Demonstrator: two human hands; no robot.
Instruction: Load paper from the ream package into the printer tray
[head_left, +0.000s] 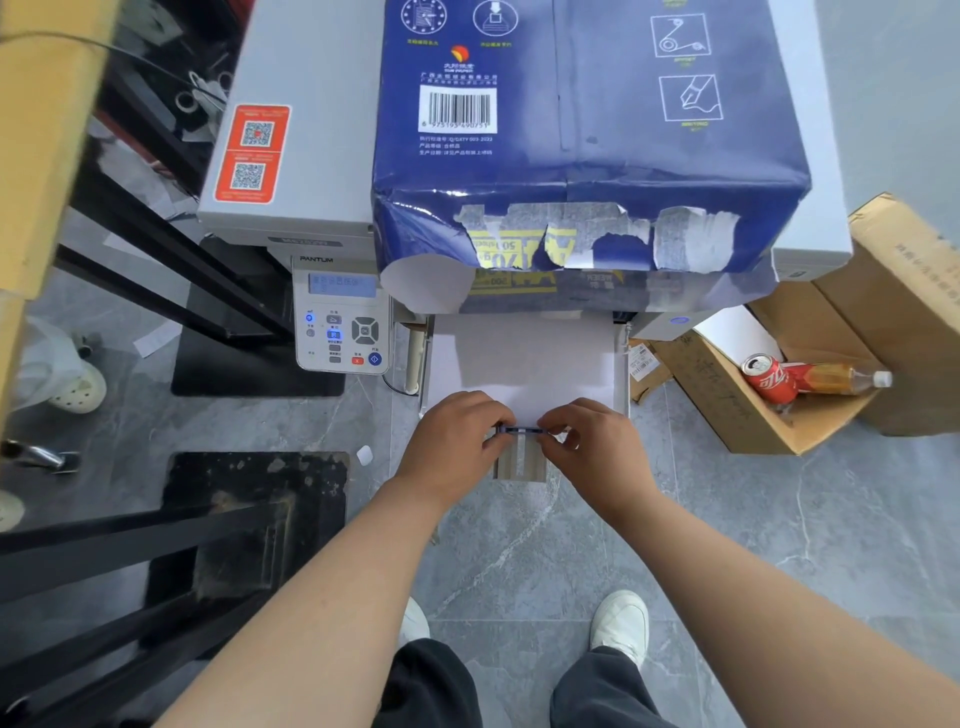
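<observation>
A blue ream package (582, 130) with a torn-open front end lies on top of the grey printer (296, 156). Below it the paper tray (621, 358) sticks out toward me, with a stack of white paper (524, 358) lying in it. My left hand (452, 441) and my right hand (597, 447) meet at the tray's near edge. Their fingertips pinch a small blue paper guide (522, 430) between them, just past the paper's near edge. A grey slotted guide rail (519, 465) shows under the hands.
The printer's control panel (343, 327) is left of the tray. An open cardboard box (779, 395) with a red can (769, 376) and a bottle (841, 376) stands at the right. Black metal frames (156, 270) and a dark mat (249, 519) lie at the left. My shoes (621, 623) stand on grey floor tiles.
</observation>
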